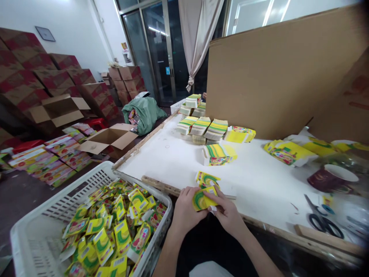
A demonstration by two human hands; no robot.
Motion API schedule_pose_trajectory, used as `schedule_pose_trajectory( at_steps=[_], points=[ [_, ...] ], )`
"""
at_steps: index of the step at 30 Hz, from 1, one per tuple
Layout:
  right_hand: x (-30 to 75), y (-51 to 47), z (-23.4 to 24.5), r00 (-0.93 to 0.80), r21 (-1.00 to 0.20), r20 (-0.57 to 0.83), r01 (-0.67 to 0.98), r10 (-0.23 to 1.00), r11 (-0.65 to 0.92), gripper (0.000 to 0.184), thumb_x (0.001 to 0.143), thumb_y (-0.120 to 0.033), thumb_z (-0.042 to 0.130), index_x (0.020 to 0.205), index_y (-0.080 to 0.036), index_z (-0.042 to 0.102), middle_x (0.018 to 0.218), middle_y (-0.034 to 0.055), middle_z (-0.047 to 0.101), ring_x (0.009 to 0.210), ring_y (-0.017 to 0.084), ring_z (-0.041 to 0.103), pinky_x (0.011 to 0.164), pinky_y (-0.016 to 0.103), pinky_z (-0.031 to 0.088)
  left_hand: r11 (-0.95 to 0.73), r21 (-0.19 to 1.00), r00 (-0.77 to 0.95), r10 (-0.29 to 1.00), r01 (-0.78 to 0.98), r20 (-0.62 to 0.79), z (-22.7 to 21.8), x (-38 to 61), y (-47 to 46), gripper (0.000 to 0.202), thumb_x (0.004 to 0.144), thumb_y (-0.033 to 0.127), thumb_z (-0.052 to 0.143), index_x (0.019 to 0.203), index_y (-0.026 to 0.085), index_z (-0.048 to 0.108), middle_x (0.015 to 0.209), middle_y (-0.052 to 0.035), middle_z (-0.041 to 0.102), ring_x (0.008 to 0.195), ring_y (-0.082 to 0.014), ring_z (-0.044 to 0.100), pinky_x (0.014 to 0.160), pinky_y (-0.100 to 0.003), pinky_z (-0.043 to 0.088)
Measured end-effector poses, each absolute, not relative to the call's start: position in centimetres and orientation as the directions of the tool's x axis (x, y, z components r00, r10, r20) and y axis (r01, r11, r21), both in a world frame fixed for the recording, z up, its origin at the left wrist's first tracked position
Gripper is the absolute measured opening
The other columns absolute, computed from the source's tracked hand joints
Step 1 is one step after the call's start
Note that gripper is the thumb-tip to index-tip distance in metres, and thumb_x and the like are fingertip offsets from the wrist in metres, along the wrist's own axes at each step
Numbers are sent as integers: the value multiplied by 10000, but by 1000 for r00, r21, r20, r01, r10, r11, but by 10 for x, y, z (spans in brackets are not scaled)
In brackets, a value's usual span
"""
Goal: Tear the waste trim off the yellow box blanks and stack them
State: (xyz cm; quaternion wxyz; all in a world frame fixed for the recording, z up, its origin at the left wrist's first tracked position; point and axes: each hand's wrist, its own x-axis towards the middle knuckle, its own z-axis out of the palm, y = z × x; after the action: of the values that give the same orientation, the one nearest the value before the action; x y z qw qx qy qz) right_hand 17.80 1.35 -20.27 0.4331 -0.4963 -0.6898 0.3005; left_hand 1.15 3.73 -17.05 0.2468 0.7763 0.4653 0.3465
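Observation:
Between my two hands is a small yellow carton (201, 200) with a green curved print, held just over the table's front edge. My left hand (187, 207) grips its left side. The fingers of my right hand (227, 211) close on its right end, where a white flap shows. Just behind them lies another yellow carton (207, 179) on the white tabletop (161, 154). Farther back sits a fanned stack of flat cartons (219, 154). To my left, a white plastic basket (37, 219) holds a heap of similar yellow cartons (122, 234).
Bundled flat cartons (198, 127) stand at the table's far end beside a large cardboard sheet (276, 73). On the right are more cartons (288, 152), a dark mug (324, 179) and scissors (325, 223). Open boxes (111, 140) and a green sack (148, 113) occupy the floor.

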Motion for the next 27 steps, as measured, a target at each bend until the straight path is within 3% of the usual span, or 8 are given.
schedule_pose_trajectory(
  at_steps=[5,9,12,14,16,18,22,27],
  points=[
    [192,19,-185,-259,-817,214,481,942,318,301,702,-110,535,937,-244,668,1197,83,539,1188,261,405,959,444,351,-440,707,361,892,553,273,-170,10,37,453,585,353,677,989,210,530,917,-45,568,879,-216,516,796,-349,421],
    [176,22,-185,-136,-848,235,454,962,272,233,670,-167,599,888,-228,651,1068,69,607,1183,270,406,968,446,339,-441,673,334,896,593,293,-173,12,38,439,570,263,662,985,204,532,915,-50,573,873,-223,526,794,-356,425],
    [162,30,-198,-50,-905,259,336,965,260,354,656,-212,626,1003,-219,555,1085,69,581,1120,252,467,939,423,379,-409,672,296,912,617,283,-178,0,45,439,565,227,654,984,209,525,920,-41,576,880,-216,532,788,-343,431],
    [162,40,-207,-21,-948,244,205,969,243,480,668,-220,607,1123,-221,453,1161,86,526,1027,219,540,869,382,447,-354,674,233,935,649,267,-180,-16,51,430,587,283,658,986,200,520,927,-44,582,893,-217,536,795,-347,428],
    [169,48,-212,65,-966,217,158,974,205,471,686,-226,574,1135,-215,432,1148,94,524,941,200,583,809,368,483,-292,654,151,953,698,264,-180,-32,56,435,602,337,657,987,189,517,926,-49,588,897,-226,540,805,-366,420],
    [176,50,-211,114,-959,209,220,971,181,447,697,-228,566,1129,-208,451,1091,90,554,919,198,587,803,376,485,-268,627,103,952,731,288,-177,-40,57,438,607,345,656,992,186,517,927,-50,588,904,-232,538,817,-381,410],
    [168,37,-202,-67,-905,309,287,949,315,547,738,-249,559,1253,-232,376,1232,99,483,1097,225,488,902,403,425,-369,656,210,927,658,312,-167,-22,48,445,600,327,670,1000,203,518,949,-44,574,917,-219,525,815,-358,415],
    [162,24,-197,-149,-786,370,475,917,395,277,794,-215,470,1036,-205,605,1226,125,504,1193,267,395,959,477,341,-386,698,256,922,603,289,-160,-3,38,455,548,271,700,969,212,538,913,-35,569,881,-211,528,789,-342,429]
  ],
)
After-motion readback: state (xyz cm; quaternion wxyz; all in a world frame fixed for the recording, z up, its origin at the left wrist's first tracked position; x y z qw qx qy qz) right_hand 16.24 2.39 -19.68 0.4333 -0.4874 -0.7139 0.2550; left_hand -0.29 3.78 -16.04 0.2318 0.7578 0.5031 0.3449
